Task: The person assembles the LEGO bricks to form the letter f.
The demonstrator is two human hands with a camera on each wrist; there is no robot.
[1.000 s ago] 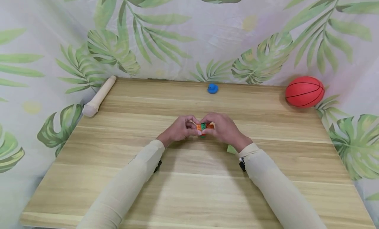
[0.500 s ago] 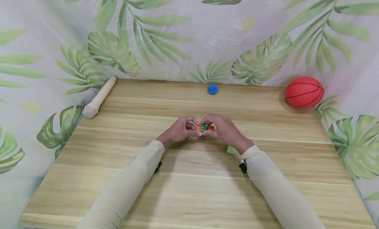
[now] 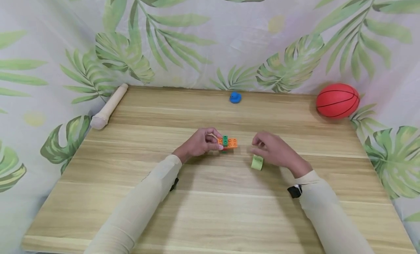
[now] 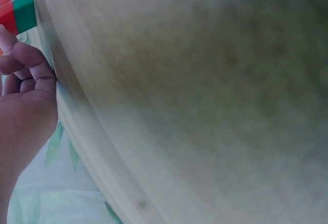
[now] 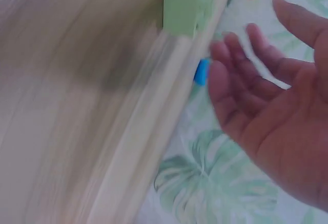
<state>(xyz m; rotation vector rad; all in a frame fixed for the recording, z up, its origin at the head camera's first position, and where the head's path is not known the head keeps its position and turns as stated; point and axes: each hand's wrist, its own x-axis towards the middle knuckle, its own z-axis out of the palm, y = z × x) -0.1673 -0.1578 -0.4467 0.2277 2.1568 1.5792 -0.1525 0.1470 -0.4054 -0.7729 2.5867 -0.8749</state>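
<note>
My left hand (image 3: 204, 142) pinches a stack of toy building bricks at its left end, in the middle of the table. An orange brick (image 3: 232, 142) lies crosswise in the stack, with a small green brick (image 3: 225, 140) on top. Below the orange one, a red brick (image 4: 7, 19) and another green brick (image 4: 24, 14) show in the left wrist view. To the right, my right hand (image 3: 273, 149) holds nothing; its fingers are loosely bent and spread from the thumb. Right beside its thumb, a light green curved brick (image 3: 257, 163) stands on the table.
A blue toy duck (image 3: 235, 97) sits at the table's back edge. At the back right corner is a red ball (image 3: 338, 100) with black lines. A cream, cloth-wrapped microphone-shaped object (image 3: 109, 107) lies along the left edge. Leaf-patterned cloth hangs behind the wooden table (image 3: 210, 217).
My right hand has let go of the brick stack and moved right to the light green brick, uncovering it and the orange brick. The left hand keeps its hold in the same place.
</note>
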